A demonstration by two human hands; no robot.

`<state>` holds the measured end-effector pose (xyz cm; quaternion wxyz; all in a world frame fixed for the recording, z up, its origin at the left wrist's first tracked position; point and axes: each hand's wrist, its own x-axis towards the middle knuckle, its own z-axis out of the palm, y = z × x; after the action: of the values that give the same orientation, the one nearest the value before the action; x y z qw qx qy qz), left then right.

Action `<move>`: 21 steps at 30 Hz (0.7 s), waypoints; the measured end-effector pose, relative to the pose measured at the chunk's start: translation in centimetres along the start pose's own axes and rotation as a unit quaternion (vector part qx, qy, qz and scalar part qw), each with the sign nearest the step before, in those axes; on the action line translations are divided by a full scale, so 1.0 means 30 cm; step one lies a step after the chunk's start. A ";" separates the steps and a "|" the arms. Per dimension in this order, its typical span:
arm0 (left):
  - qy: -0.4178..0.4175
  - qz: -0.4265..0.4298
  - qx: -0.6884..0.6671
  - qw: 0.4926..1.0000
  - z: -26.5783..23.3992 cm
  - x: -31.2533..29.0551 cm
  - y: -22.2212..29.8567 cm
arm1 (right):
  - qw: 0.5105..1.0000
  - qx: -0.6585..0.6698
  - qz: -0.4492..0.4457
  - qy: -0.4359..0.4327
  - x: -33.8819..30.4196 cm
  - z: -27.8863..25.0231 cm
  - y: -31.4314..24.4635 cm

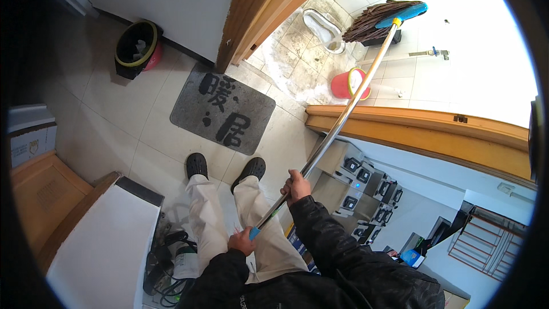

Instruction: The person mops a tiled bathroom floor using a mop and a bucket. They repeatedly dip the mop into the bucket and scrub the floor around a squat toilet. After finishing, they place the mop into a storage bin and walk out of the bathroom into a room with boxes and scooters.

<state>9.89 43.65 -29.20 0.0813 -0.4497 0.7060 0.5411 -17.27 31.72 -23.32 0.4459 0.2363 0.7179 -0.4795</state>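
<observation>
Both of my hands grip the long metal handle of a mop [343, 117]. My left hand [242, 241] is wrapped round the blue lower end of the handle, in front of my legs. Farther up the pole, my right hand [297, 187] is closed round it. The handle slants away to the upper right, through a wooden doorway. At its far end the brown strand mop head [370, 18], set in a blue clamp [410, 14], is raised near the white tiled wall.
Beyond the doorway are a squat toilet [325, 30] and a red bucket [347, 84]. The wooden door frame [412, 134] runs beside the pole. A grey doormat [223, 109] lies before my feet, with a bin [137, 48] at the left. Several black devices [366, 189] line a shelf at right.
</observation>
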 end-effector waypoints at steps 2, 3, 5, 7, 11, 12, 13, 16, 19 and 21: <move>-0.016 -0.008 0.007 1.000 0.000 0.001 0.005 | 1.000 0.005 0.003 -0.002 0.006 -0.008 -0.002; -0.025 -0.011 0.007 1.000 -0.004 0.003 0.009 | 1.000 0.009 0.006 -0.003 0.008 -0.014 -0.005; -0.016 0.002 0.012 1.000 -0.018 0.008 0.016 | 1.000 0.020 0.008 -0.004 0.011 -0.027 -0.011; -0.011 0.014 0.016 1.000 -0.040 0.017 0.023 | 0.999 0.040 0.008 -0.007 0.013 -0.037 -0.016; -0.012 0.023 0.039 0.999 -0.088 0.043 0.032 | 0.999 0.049 0.009 0.008 0.024 -0.050 -0.025; -0.008 0.027 0.046 0.999 -0.097 0.050 0.032 | 0.998 0.055 0.012 0.015 0.027 -0.052 -0.026; -0.012 0.026 0.050 0.998 -0.104 0.058 0.032 | 0.997 0.064 0.021 0.027 0.031 -0.054 -0.029; -0.016 0.035 0.065 0.997 -0.120 0.076 0.033 | 0.997 0.067 0.021 0.044 0.045 -0.061 -0.036; -0.021 0.034 0.091 0.995 -0.137 0.104 0.036 | 0.996 0.063 0.030 0.061 0.073 -0.067 -0.047; -0.030 0.021 0.084 0.996 -0.155 0.134 0.039 | 0.995 0.080 0.032 0.050 0.112 -0.063 -0.053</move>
<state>8.42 37.56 -28.93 0.1280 -0.4099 0.7557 0.4946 -20.93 32.43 -25.21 0.4042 0.3174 0.6907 -0.5087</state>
